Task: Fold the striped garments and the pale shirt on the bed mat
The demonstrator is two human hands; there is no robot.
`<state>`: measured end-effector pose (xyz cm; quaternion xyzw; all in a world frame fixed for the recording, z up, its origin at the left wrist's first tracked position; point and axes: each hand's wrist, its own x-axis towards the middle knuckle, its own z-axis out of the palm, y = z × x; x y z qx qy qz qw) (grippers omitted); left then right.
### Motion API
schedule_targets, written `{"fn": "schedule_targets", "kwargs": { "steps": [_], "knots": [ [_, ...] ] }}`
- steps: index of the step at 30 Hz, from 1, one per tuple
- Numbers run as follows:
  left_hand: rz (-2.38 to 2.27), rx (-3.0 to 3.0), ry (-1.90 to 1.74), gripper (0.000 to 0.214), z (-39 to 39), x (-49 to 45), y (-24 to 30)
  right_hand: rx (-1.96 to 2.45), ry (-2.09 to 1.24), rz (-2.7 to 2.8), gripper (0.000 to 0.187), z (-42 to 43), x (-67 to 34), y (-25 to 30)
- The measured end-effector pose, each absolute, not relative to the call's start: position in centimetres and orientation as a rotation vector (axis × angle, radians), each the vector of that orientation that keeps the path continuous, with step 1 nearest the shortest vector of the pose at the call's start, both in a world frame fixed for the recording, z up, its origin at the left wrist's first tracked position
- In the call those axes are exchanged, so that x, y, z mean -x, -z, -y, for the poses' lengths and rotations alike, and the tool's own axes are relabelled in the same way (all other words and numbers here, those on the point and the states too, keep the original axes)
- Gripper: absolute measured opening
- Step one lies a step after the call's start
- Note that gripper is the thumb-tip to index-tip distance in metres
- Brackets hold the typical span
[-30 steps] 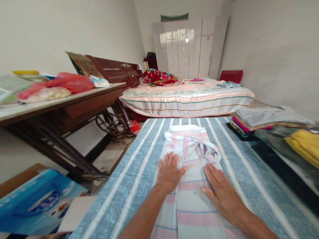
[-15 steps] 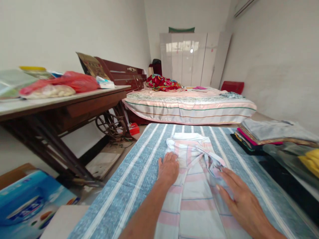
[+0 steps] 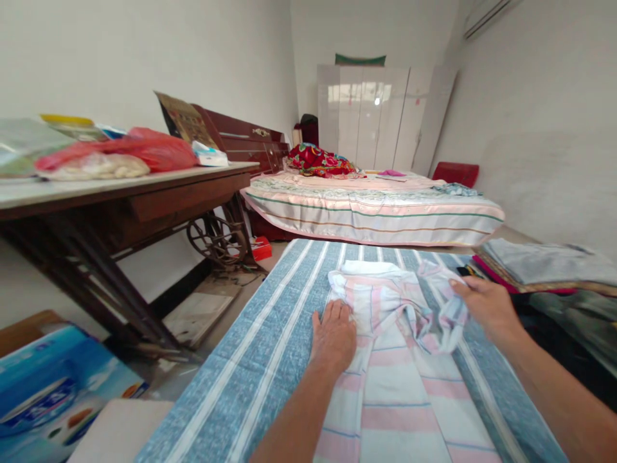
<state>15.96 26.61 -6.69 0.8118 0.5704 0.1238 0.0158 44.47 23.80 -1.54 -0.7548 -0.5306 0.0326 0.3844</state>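
A white-and-pink striped shirt [image 3: 393, 399] is spread on a blue-and-white striped cloth [image 3: 231, 366], its white collar at the far end. On the shirt's left edge, below the collar, my left hand [image 3: 332, 337] lies flat with its fingers stretched out. My right hand [image 3: 486, 305] is closed at the far right, pinching the end of a crumpled sleeve [image 3: 446, 308] between thumb and fingers. That sleeve is partly lifted and bunched beside the shirt's body. The near end of the shirt runs out of view.
A pile of folded clothes [image 3: 554, 263] sits to the right, close to my right forearm. Left stands a sewing-machine table [image 3: 193, 180] with a red plastic bag [image 3: 159, 151] on top. A blue box [image 3: 62, 386] is at lower left. Beyond is a bed [image 3: 376, 215].
My right hand has moved right and away from me, drawing the sleeve out from the shirt's body. My left hand stays on the shirt. The view has shifted slightly.
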Motion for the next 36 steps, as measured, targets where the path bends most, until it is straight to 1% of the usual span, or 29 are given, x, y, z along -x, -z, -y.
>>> {"fn": "schedule_targets", "kwargs": {
  "steps": [2,6,8,11,15,17,19,21,27,36],
  "knots": [
    [-1.776,-2.527,-0.398,0.038,-26.5,-16.0,6.7,1.924,-0.116,1.186,0.046,-21.9,-45.8,1.3],
    [-1.781,-2.537,-0.439,0.037,-26.3,-16.0,6.7,1.804,-0.278,0.815,0.045,-18.1,-47.1,1.2],
    [-1.781,-2.546,-0.468,0.036,-26.3,-16.0,6.8,1.814,-0.256,0.791,0.045,-16.8,-47.5,1.4],
    [-1.781,-2.547,-0.473,0.036,-26.5,-16.0,6.9,2.002,-0.135,1.031,0.040,-15.9,-48.3,2.3],
    [-1.783,-2.540,-0.436,0.036,-26.7,-16.0,6.7,2.434,-0.081,1.534,0.039,-16.1,-48.3,4.1],
    [-1.780,-2.545,-0.429,0.036,-26.8,-16.0,6.6,2.567,0.069,1.659,0.041,-16.4,-47.1,4.4],
    [-1.777,-2.549,-0.428,0.036,-26.7,-16.0,6.6,2.511,0.263,1.759,0.040,-17.1,-45.3,4.1],
    [-1.780,-2.549,-0.429,0.037,-26.7,-16.1,6.5,2.342,0.303,1.873,0.038,-18.4,-43.2,3.4],
    [-1.789,-2.542,-0.390,0.038,-26.6,-16.2,6.5,1.968,0.022,2.018,0.034,-25.3,-37.4,2.1],
    [-1.819,-2.510,-0.412,0.042,-26.3,-16.4,7.0,1.738,-0.191,2.151,0.046,-32.9,-30.4,1.3]
  ]
}}
